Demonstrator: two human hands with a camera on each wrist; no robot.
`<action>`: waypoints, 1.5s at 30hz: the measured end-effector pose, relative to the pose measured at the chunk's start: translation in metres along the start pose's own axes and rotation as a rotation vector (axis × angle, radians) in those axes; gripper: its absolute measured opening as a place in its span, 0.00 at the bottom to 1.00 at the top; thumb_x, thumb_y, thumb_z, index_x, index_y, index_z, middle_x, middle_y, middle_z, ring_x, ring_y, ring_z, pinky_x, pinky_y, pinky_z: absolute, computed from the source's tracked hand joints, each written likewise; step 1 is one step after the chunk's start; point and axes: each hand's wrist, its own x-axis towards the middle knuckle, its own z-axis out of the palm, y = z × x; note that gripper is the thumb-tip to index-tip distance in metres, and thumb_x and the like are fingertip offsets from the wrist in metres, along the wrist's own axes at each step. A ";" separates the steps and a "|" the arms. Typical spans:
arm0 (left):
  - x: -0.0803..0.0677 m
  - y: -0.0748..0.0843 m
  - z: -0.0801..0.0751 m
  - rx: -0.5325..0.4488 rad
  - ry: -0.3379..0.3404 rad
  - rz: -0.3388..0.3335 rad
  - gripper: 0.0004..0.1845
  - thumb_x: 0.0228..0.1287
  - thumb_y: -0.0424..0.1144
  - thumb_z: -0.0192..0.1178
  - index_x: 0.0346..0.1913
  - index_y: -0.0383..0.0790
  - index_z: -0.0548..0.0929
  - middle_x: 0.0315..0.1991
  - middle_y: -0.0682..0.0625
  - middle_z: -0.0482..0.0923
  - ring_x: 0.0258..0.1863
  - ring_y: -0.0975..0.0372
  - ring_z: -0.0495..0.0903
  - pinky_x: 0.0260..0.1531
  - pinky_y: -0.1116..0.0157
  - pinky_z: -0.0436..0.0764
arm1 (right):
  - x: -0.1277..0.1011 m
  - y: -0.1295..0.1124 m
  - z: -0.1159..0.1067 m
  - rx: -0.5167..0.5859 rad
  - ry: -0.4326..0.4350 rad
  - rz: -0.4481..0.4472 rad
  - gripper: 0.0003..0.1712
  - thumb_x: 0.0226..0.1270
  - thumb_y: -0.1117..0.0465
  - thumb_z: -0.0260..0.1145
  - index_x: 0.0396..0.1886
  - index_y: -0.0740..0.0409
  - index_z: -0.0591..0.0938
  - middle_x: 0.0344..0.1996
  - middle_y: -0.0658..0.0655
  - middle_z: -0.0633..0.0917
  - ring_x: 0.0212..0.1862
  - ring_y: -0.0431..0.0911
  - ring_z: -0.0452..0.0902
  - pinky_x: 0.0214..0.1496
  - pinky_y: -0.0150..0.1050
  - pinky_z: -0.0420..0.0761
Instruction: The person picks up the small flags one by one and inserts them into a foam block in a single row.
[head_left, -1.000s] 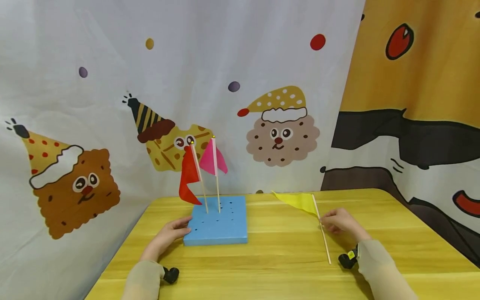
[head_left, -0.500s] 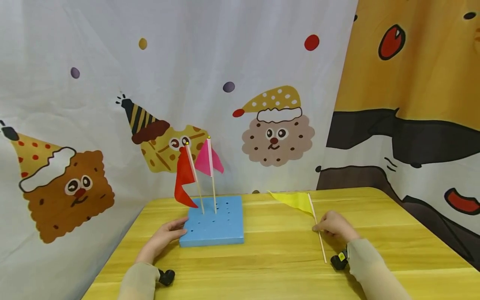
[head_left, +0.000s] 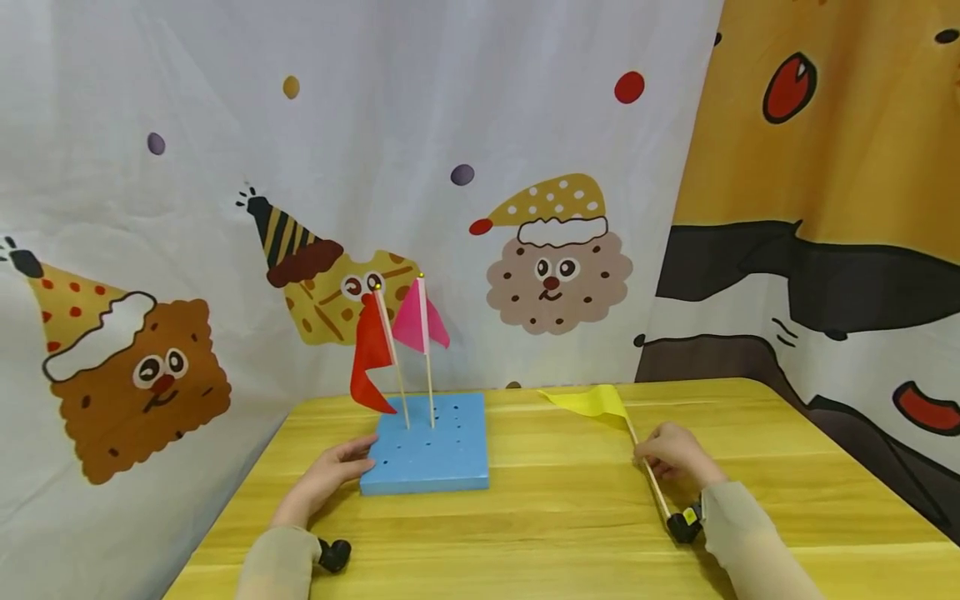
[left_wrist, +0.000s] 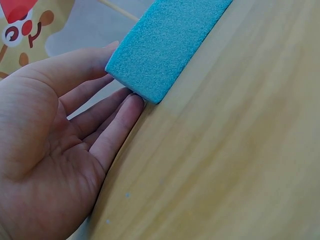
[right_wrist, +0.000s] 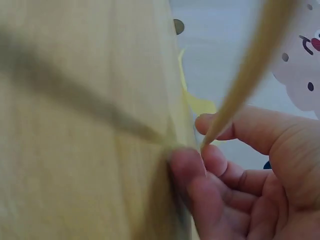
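Observation:
In the head view, my left hand (head_left: 328, 477) touches the left side of a blue foam block (head_left: 450, 463), which has several small holes in its top. The left wrist view shows that hand's fingers nearly straight along the foam block's end (left_wrist: 155, 55). A red flag (head_left: 371, 354) and a pink flag (head_left: 420, 321) stand in the block on thin sticks, the red one leaning left. My right hand (head_left: 673, 452) pinches the wooden stick of a yellow flag (head_left: 588, 402). In the right wrist view, thumb and fingers close round the stick (right_wrist: 242, 75), its near end blurred toward the camera.
A wooden table (head_left: 540, 533) extends under both hands. Behind its far edge hangs a white curtain (head_left: 525, 92) printed with cartoon biscuits and dots. Black wrist cameras, the left (head_left: 334, 555) and right (head_left: 684, 525), sit close over the table.
My right hand has closed its fingers on the yellow flag's stick. The stick's near end has swung right toward the wrist, and the cloth has tipped. My left hand stays at the block.

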 end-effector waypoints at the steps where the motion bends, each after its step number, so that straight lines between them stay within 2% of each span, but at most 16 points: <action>1: 0.000 0.000 0.000 -0.001 0.001 -0.001 0.32 0.66 0.43 0.63 0.71 0.39 0.68 0.69 0.35 0.62 0.68 0.43 0.62 0.62 0.49 0.68 | -0.001 0.000 0.000 0.019 0.004 0.003 0.11 0.55 0.63 0.69 0.19 0.62 0.78 0.15 0.54 0.77 0.16 0.45 0.75 0.18 0.38 0.78; 6: 0.001 0.002 0.001 -0.003 -0.003 -0.003 0.32 0.67 0.42 0.63 0.71 0.39 0.67 0.69 0.35 0.62 0.68 0.43 0.61 0.62 0.48 0.68 | 0.000 0.006 -0.003 0.179 -0.054 0.011 0.12 0.61 0.64 0.67 0.36 0.71 0.80 0.21 0.58 0.81 0.19 0.46 0.79 0.23 0.40 0.83; 13: 0.000 0.001 0.001 -0.006 -0.001 -0.007 0.32 0.66 0.42 0.63 0.71 0.39 0.67 0.69 0.34 0.62 0.68 0.43 0.61 0.62 0.48 0.68 | 0.007 0.016 -0.009 0.350 -0.160 0.014 0.28 0.71 0.57 0.61 0.57 0.79 0.72 0.30 0.59 0.83 0.24 0.41 0.80 0.29 0.36 0.84; 17: 0.000 0.000 0.001 -0.004 0.002 -0.004 0.33 0.66 0.42 0.63 0.71 0.38 0.67 0.69 0.34 0.62 0.68 0.43 0.61 0.62 0.48 0.68 | 0.010 0.015 -0.013 0.468 -0.229 0.028 0.29 0.75 0.53 0.56 0.60 0.77 0.71 0.34 0.59 0.86 0.26 0.39 0.81 0.32 0.32 0.83; 20: 0.000 0.000 0.001 -0.006 0.003 -0.003 0.33 0.66 0.42 0.63 0.71 0.38 0.67 0.69 0.34 0.62 0.68 0.43 0.61 0.62 0.49 0.68 | 0.011 0.014 -0.015 0.554 -0.268 0.039 0.26 0.76 0.54 0.55 0.59 0.73 0.74 0.35 0.59 0.87 0.26 0.38 0.82 0.31 0.31 0.82; 24: 0.000 -0.001 0.000 -0.009 -0.001 0.000 0.33 0.66 0.42 0.63 0.71 0.38 0.67 0.69 0.34 0.62 0.68 0.43 0.61 0.62 0.49 0.69 | 0.012 0.013 -0.015 0.639 -0.305 0.046 0.25 0.76 0.56 0.55 0.61 0.71 0.73 0.36 0.58 0.87 0.27 0.38 0.82 0.30 0.30 0.82; 29: 0.000 0.000 0.001 -0.005 -0.005 0.000 0.32 0.66 0.42 0.63 0.71 0.38 0.67 0.69 0.34 0.62 0.68 0.43 0.62 0.61 0.50 0.69 | 0.014 0.012 -0.014 0.689 -0.361 0.031 0.23 0.77 0.59 0.53 0.62 0.73 0.69 0.35 0.58 0.87 0.25 0.37 0.82 0.29 0.29 0.82; 32: 0.000 0.001 0.000 -0.002 -0.010 0.000 0.33 0.67 0.42 0.63 0.71 0.39 0.67 0.69 0.34 0.62 0.68 0.43 0.61 0.62 0.49 0.69 | 0.015 0.009 -0.014 0.689 -0.386 0.007 0.22 0.77 0.61 0.52 0.62 0.73 0.69 0.35 0.58 0.87 0.25 0.37 0.82 0.29 0.29 0.82; 35: 0.001 0.002 0.000 -0.003 -0.010 -0.003 0.33 0.66 0.43 0.63 0.72 0.39 0.67 0.70 0.34 0.61 0.69 0.43 0.60 0.62 0.49 0.68 | 0.015 0.002 -0.016 0.660 -0.385 -0.017 0.25 0.77 0.61 0.52 0.65 0.74 0.67 0.36 0.58 0.86 0.24 0.37 0.82 0.29 0.29 0.82; 41: 0.002 0.003 0.000 -0.006 -0.011 -0.009 0.33 0.66 0.43 0.63 0.72 0.40 0.67 0.70 0.35 0.60 0.69 0.43 0.59 0.63 0.48 0.67 | 0.012 -0.025 -0.025 0.600 -0.367 -0.055 0.32 0.78 0.60 0.52 0.71 0.76 0.56 0.37 0.59 0.84 0.23 0.37 0.81 0.28 0.31 0.83; 45: 0.000 0.001 0.001 -0.008 -0.009 -0.009 0.33 0.66 0.43 0.63 0.71 0.39 0.67 0.70 0.35 0.61 0.69 0.43 0.60 0.62 0.49 0.68 | 0.008 -0.048 -0.031 0.574 -0.354 -0.092 0.33 0.77 0.61 0.53 0.71 0.77 0.55 0.36 0.58 0.85 0.22 0.39 0.81 0.28 0.32 0.83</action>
